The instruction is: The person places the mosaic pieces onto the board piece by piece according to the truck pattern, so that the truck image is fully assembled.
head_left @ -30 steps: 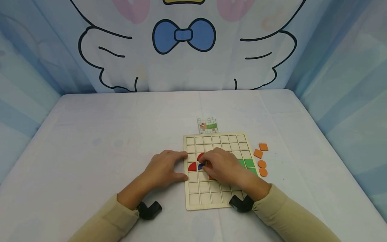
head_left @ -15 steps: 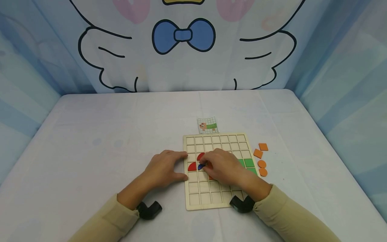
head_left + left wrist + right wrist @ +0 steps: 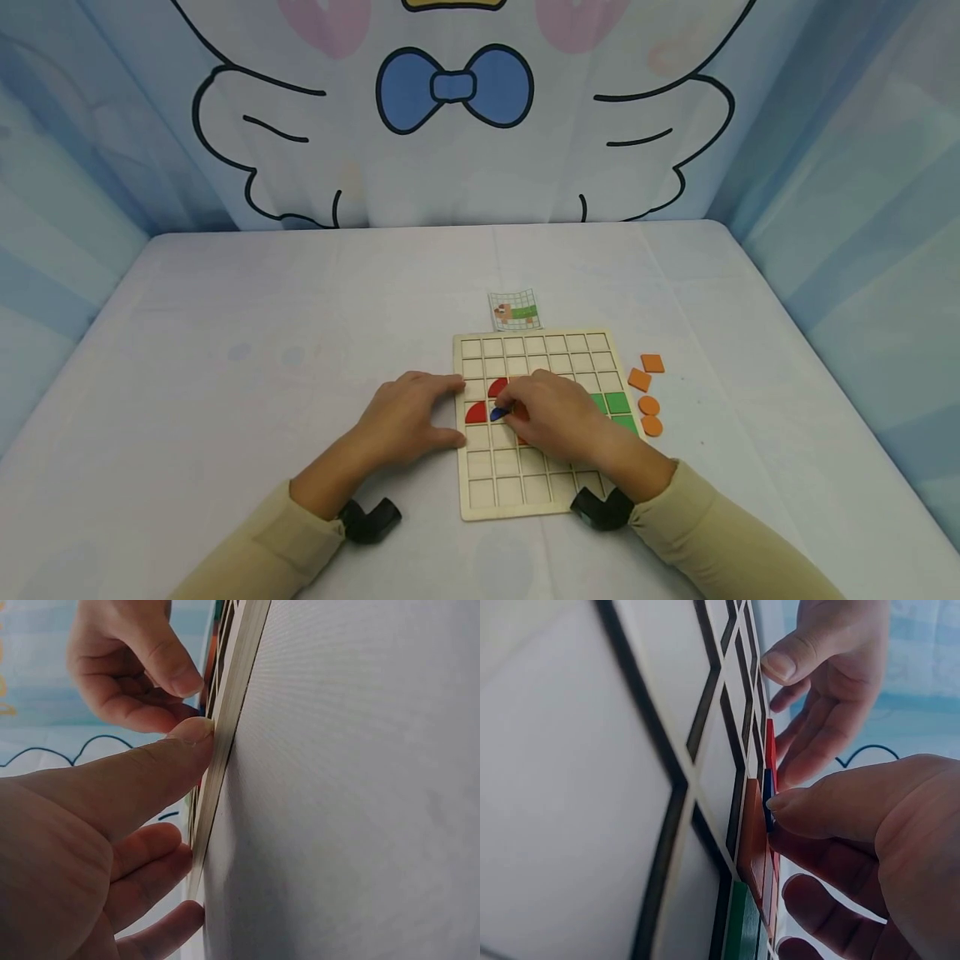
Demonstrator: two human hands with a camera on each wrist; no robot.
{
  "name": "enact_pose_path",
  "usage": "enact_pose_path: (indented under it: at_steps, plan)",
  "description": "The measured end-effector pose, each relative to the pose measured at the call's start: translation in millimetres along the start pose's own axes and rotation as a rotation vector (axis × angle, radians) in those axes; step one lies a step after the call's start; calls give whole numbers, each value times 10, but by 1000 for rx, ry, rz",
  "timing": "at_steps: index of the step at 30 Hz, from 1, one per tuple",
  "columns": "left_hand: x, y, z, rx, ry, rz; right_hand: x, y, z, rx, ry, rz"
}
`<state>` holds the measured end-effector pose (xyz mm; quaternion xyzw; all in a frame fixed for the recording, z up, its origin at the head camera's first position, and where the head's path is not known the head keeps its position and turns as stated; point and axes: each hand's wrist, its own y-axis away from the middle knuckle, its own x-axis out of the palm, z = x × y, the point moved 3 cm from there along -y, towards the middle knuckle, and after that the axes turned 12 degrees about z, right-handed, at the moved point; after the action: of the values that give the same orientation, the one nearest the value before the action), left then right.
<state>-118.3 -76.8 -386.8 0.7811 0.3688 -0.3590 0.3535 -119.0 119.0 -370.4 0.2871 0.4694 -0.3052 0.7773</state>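
The counter [image 3: 225, 375] stretches wide on the left. Then comes the left hand [image 3: 405, 418], its fingers loose, with tips touching the left edge of the wooden board [image 3: 483, 493]. A lower red piece [image 3: 476, 413] lies in the grid. Just right of it is the blue piece [image 3: 498, 414], with the upper red piece [image 3: 497, 387] just above. The right hand [image 3: 558, 414] is nearer and pinches the blue piece from the right. I cannot tell its long way. Farther right are green pieces [image 3: 618, 403], the board's right edge, then 4 orange pieces [image 3: 649, 406].
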Motion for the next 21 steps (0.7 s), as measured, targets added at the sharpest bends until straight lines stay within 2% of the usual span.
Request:
enact_pose_path:
  at_steps: [21]
  plan:
    - [0, 7, -18, -13, -8, 3, 7, 10, -10, -6, 7, 0]
